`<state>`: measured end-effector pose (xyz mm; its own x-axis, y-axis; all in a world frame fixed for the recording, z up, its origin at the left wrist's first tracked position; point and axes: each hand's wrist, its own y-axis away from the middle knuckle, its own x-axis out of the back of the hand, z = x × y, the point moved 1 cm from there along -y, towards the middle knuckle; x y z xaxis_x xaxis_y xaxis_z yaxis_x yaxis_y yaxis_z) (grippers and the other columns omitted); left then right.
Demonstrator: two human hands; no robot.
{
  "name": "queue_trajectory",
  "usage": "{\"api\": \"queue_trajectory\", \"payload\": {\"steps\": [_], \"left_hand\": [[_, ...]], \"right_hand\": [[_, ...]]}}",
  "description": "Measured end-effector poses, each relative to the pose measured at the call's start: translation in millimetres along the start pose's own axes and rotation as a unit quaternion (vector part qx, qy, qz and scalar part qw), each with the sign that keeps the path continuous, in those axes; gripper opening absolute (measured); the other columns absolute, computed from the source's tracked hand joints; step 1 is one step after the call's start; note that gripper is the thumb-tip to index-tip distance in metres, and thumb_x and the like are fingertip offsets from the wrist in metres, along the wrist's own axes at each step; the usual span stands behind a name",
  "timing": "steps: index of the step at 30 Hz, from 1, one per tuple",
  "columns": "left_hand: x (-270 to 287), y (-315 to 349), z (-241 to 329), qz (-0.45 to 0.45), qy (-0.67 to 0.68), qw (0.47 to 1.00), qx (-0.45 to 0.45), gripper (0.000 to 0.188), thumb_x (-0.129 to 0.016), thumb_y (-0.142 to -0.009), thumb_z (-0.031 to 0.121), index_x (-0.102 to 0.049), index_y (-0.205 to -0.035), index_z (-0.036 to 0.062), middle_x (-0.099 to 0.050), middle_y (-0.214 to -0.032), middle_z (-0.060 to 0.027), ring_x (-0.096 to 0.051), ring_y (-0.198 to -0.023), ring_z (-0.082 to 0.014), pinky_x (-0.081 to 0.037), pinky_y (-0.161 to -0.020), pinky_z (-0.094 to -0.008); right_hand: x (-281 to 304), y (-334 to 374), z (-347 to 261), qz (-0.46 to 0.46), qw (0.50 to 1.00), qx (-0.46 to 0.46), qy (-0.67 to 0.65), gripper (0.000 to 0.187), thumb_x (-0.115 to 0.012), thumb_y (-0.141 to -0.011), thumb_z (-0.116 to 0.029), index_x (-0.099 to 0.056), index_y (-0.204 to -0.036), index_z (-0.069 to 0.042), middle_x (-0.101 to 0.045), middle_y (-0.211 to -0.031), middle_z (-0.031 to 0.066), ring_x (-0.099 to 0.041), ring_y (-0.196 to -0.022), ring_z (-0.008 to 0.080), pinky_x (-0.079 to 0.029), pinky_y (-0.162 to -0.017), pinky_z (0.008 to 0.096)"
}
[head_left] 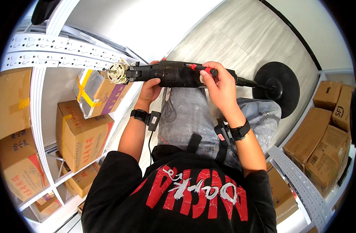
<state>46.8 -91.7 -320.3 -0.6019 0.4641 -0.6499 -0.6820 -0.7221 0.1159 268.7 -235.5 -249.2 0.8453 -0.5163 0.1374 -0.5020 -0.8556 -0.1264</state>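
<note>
Across my lap lies a black stand fan without blades, its bare motor at the left end. Toward the right, its pole runs to a round black base. My left hand grips the fan's body from the near side, thumb on top and fingers partly hidden beneath. In my right hand is a red and black screwdriver. Its tip points left at the body's upper surface, and I cannot tell whether it sits in a screw.
A pair of scissors rests against my left thigh. White metal shelving with cardboard boxes stands close on the left. More boxes fill a rack on the right. Wood-patterned floor stretches ahead to a white wall.
</note>
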Motion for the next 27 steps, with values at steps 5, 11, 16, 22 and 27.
{"api": "queue_trajectory", "payload": {"steps": [5,11,16,22,27], "left_hand": [[0.7,-0.4,-1.9,-0.014,0.001,1.000,-0.008,0.072,-0.069,-0.072,0.003,-0.046,-0.140,0.0125,-0.041,-0.154,-0.0129,-0.043,-0.139,-0.0290,-0.037,-0.117,-0.0432],[-1.2,-4.7,-1.4,-0.027,-0.001,1.000,-0.008,0.073,-0.069,-0.071,0.002,-0.047,-0.140,0.0120,-0.040,-0.155,-0.0143,-0.042,-0.140,-0.0296,-0.034,-0.118,-0.0429],[0.6,-5.4,-2.2,-0.033,0.000,0.999,-0.008,0.075,-0.069,-0.069,0.003,-0.047,-0.140,0.0123,-0.039,-0.155,-0.0149,-0.041,-0.141,-0.0298,-0.032,-0.119,-0.0431],[0.8,-5.1,-1.8,-0.025,-0.001,1.000,-0.006,0.074,-0.069,-0.069,0.003,-0.047,-0.139,0.0124,-0.040,-0.154,-0.0148,-0.041,-0.141,-0.0301,-0.033,-0.119,-0.0436],[1.2,-6.0,-1.9,-0.017,0.003,1.000,-0.004,0.073,-0.070,-0.069,0.002,-0.048,-0.138,0.0125,-0.041,-0.153,-0.0145,-0.043,-0.140,-0.0303,-0.035,-0.118,-0.0441]], "right_hand": [[-1.9,0.7,-4.3,0.014,0.999,0.009,0.043,0.022,-0.070,-0.093,-0.018,-0.063,-0.108,-0.003,-0.066,-0.082,0.0104,-0.062,-0.062,0.0176,-0.049,-0.059,0.0298],[0.8,-3.4,-21.7,0.027,0.992,0.015,0.121,0.022,-0.072,-0.091,-0.021,-0.065,-0.101,-0.003,-0.065,-0.073,0.0122,-0.063,-0.060,0.0211,-0.050,-0.057,0.0322],[1.6,-7.6,-34.1,0.012,0.991,-0.029,0.128,0.020,-0.074,-0.089,-0.021,-0.066,-0.096,-0.004,-0.063,-0.069,0.0122,-0.064,-0.058,0.0225,-0.050,-0.057,0.0328],[-7.4,-2.1,-26.8,0.034,0.992,0.048,0.114,0.018,-0.075,-0.087,-0.017,-0.067,-0.096,-0.003,-0.066,-0.079,0.0123,-0.063,-0.061,0.0211,-0.051,-0.058,0.0318],[-4.1,-7.7,-11.2,0.003,1.000,-0.019,0.017,0.018,-0.074,-0.088,-0.014,-0.067,-0.101,-0.003,-0.067,-0.085,0.0120,-0.063,-0.064,0.0202,-0.051,-0.060,0.0305]]}}
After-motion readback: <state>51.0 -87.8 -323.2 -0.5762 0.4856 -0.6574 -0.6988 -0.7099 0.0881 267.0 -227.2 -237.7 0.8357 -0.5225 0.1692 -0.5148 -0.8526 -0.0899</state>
